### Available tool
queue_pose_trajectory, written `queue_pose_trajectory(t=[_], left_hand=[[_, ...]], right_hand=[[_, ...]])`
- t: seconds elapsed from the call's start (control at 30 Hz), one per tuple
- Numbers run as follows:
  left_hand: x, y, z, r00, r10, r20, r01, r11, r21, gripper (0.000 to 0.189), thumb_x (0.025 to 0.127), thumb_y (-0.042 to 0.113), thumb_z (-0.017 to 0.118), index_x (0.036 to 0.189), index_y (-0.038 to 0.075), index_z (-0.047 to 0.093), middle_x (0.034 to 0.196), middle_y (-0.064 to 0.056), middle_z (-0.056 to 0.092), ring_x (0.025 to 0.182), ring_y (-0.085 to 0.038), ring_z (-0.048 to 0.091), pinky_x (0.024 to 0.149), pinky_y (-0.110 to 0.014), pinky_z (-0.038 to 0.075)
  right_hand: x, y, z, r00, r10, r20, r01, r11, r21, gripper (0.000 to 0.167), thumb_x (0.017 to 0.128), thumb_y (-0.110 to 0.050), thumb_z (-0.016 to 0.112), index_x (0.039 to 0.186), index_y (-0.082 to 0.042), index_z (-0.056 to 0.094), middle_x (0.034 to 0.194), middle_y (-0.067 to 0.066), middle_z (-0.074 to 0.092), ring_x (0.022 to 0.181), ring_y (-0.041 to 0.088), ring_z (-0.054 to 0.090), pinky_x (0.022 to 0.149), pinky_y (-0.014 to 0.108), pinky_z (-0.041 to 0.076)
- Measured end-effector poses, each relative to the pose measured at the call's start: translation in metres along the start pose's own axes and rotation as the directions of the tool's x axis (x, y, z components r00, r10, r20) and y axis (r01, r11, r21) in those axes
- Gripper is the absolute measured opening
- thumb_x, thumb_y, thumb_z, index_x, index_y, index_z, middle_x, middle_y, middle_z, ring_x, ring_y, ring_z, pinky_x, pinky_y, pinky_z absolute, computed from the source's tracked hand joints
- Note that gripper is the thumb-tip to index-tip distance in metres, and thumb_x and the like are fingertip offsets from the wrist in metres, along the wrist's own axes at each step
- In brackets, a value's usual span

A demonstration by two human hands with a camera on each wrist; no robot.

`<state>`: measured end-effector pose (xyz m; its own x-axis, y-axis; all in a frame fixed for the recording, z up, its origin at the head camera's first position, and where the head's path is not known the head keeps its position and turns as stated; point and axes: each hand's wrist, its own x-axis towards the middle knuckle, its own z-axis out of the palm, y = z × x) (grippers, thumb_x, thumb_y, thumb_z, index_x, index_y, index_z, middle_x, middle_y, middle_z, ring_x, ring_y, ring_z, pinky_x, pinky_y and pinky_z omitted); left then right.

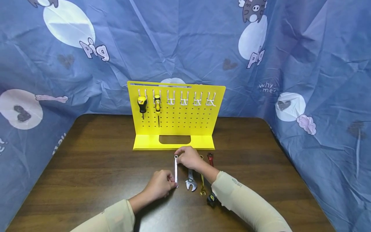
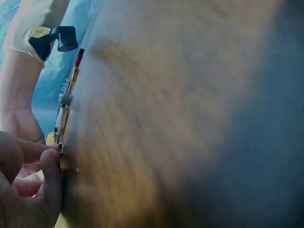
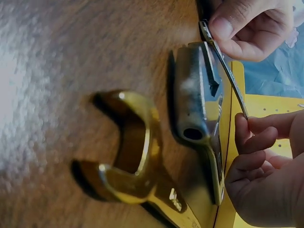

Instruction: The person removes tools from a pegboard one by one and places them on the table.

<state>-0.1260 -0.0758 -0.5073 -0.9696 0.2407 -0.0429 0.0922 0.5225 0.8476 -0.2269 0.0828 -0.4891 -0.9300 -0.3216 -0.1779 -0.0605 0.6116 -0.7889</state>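
A slim silver wrench (image 1: 175, 170) with a ring end stands out between the two hands, close over the brown table. The left hand (image 1: 159, 184) pinches its near end between thumb and finger. At the far ring end, the right hand (image 1: 189, 158) grips it with its fingertips, as the right wrist view also shows. Just right of it lies a silver adjustable wrench (image 1: 190, 182), its handle partly hidden by the right hand. Beyond that come a gold open-ended wrench (image 1: 203, 188) and a red wrench (image 1: 210, 157), both partly covered by the right arm.
Behind the hands stands a yellow pegboard (image 1: 185, 125) with a row of metal hooks (image 1: 184, 98). Two yellow-and-black screwdrivers, a stubby one (image 1: 142, 103) and a slimmer one (image 1: 157, 104), hang on its left side. Blue patterned cloth (image 1: 174, 38) encloses the table (image 1: 95, 167).
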Motion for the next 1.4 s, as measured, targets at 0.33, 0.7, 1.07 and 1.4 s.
queue_pose_trajectory(t=[0.33,0.7,1.07,1.4], left_hand=[[0.003,0.002,-0.001,1.000,-0.002,-0.006,0.002,0.999,0.039,0.025,0.081,0.003,0.082,0.070,0.007,0.060,0.058,0.004,0.058,0.037,-0.003,0.049,0.036,-0.025,0.045],[0.002,0.000,0.000,1.000,0.005,-0.008,-0.005,0.999,0.034,0.025,0.080,0.001,0.082,0.071,0.007,0.059,0.058,0.005,0.058,0.037,-0.003,0.049,0.037,-0.025,0.045],[0.002,-0.001,-0.002,0.999,0.005,0.034,-0.005,1.000,0.003,0.023,0.083,0.003,0.079,0.071,0.008,0.060,0.055,0.005,0.056,0.037,-0.004,0.050,0.036,-0.026,0.046],[0.053,-0.012,-0.041,0.997,-0.049,-0.051,0.041,0.989,-0.140,0.009,0.095,0.009,0.066,0.095,0.001,0.070,0.067,-0.010,0.064,0.052,-0.018,0.060,0.046,-0.030,0.050]], right_hand=[[0.004,-0.001,0.002,0.992,-0.109,0.058,0.119,0.969,-0.217,0.023,0.088,0.000,0.056,0.101,-0.004,0.074,0.082,0.001,0.065,0.059,0.014,0.049,0.053,0.024,0.037],[-0.001,-0.013,0.005,0.995,-0.073,0.073,0.097,0.907,-0.409,0.028,0.084,-0.004,0.065,0.110,-0.007,0.076,0.091,0.002,0.071,0.069,0.014,0.058,0.058,0.025,0.044],[-0.001,-0.015,0.004,0.995,-0.067,0.080,0.099,0.848,-0.521,0.030,0.086,-0.011,0.067,0.114,-0.011,0.077,0.108,0.003,0.074,0.078,0.017,0.059,0.063,0.028,0.048],[0.035,-0.065,-0.021,0.938,-0.331,-0.098,0.295,0.916,-0.271,0.039,0.094,-0.006,0.057,0.133,-0.006,0.064,0.104,0.007,0.068,0.068,0.013,0.057,0.054,0.023,0.044]])
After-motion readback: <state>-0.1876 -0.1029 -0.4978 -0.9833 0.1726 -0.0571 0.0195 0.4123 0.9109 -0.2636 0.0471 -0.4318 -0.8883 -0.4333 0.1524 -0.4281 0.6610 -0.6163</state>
